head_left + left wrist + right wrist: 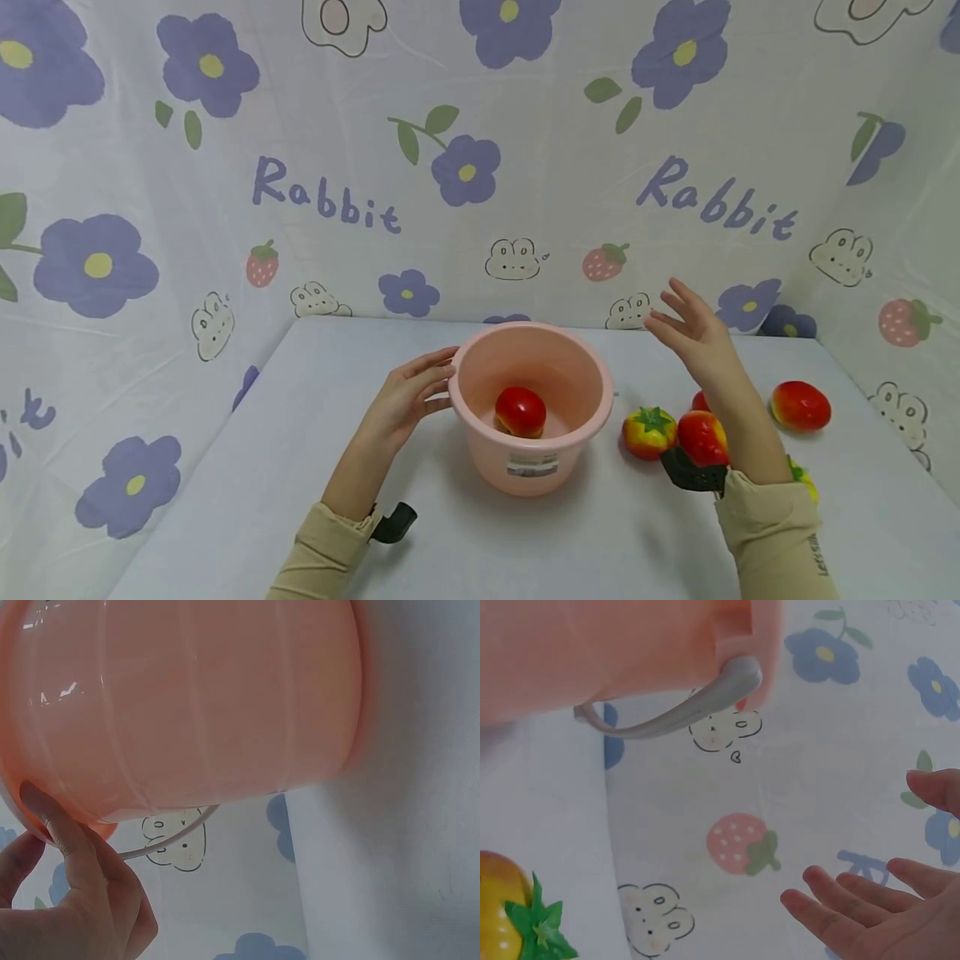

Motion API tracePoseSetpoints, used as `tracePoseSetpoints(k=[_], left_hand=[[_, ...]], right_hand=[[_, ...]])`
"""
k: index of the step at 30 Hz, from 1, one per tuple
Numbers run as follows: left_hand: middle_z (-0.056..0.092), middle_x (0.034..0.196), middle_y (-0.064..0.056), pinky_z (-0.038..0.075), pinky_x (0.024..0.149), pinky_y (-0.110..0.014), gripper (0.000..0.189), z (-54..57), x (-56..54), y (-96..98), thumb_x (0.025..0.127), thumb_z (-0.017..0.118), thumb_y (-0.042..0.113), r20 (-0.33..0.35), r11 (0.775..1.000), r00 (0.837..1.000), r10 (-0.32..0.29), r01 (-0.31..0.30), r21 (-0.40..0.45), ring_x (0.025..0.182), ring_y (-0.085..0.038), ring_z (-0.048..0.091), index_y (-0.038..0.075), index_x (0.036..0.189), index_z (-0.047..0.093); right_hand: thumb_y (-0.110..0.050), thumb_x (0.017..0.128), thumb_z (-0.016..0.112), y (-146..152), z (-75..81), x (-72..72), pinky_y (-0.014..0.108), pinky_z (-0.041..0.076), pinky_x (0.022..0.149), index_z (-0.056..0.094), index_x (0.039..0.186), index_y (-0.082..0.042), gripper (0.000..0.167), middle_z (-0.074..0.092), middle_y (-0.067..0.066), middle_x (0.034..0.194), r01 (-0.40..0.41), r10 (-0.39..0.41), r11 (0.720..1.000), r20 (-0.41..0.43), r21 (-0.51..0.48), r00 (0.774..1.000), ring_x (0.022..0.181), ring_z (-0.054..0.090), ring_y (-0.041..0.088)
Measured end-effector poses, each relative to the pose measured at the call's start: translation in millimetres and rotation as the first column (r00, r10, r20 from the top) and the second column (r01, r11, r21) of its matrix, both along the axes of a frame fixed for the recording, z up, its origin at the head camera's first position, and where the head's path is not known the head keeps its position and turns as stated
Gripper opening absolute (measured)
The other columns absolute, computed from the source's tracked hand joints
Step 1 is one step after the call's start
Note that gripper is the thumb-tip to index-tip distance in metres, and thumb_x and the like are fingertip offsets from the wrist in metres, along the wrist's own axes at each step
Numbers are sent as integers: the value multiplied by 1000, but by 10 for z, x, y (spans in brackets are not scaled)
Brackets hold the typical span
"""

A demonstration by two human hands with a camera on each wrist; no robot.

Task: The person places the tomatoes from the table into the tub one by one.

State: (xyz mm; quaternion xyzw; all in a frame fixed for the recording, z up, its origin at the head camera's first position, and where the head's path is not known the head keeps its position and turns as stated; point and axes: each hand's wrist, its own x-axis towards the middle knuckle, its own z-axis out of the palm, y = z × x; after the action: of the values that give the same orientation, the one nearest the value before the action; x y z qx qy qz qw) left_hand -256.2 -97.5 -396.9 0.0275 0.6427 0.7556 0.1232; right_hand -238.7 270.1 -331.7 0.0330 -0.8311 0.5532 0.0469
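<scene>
A pink plastic bucket point(534, 467) stands upright on the table, one shiny red toy fruit point(521, 412) lying inside it. At its left side my left hand point(401, 400) holds the rim, fingertips against the wall just under the lip in the left wrist view. My right hand point(697, 333) is raised to the right of the bucket, fingers spread and nothing in them. Below that arm lie a yellow-red toy fruit with a green leafy top point(649, 433) and a red-yellow fruit point(702, 437). Another red-yellow fruit point(801, 407) sits farther right.
The bucket's grey handle point(660, 720) hangs down behind it. Part of another red fruit point(700, 402) and a yellow-green one point(804, 477) show around the right forearm. Patterned cloth point(480, 225) stands behind the white table point(300, 467). Dark wrist cameras point(393, 523) stick out from both sleeves.
</scene>
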Motion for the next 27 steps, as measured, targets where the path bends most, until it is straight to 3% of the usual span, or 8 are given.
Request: tracePoseSetpoints(k=[9,20,27], left_hand=[[57,139,-11,57,89,-32,41,10,4,6,96,60,18,1,1000,1000,-1,1,-1,114,-26,62,11,137,56],[57,139,-11,57,89,-32,42,21,8,2,96,60,18,2,1000,1000,5,-5,-4,118,-28,60,11,137,56],[57,139,-11,57,88,-32,41,25,8,0,96,61,19,12,1000,1000,8,-8,-4,117,-28,61,12,136,56]], right_hand=[[-42,97,54,144,-94,42,65,27,112,3,157,-32,80,13,11,165,12,-12,999,9,29,1000,147,24,40],[-44,99,51,398,-274,167,65,32,108,-2,157,-29,80,11,16,164,97,-103,992,77,84,992,146,22,44],[-46,97,53,529,-407,297,70,29,106,-2,157,-31,83,10,18,163,142,-153,984,99,108,983,148,14,45]])
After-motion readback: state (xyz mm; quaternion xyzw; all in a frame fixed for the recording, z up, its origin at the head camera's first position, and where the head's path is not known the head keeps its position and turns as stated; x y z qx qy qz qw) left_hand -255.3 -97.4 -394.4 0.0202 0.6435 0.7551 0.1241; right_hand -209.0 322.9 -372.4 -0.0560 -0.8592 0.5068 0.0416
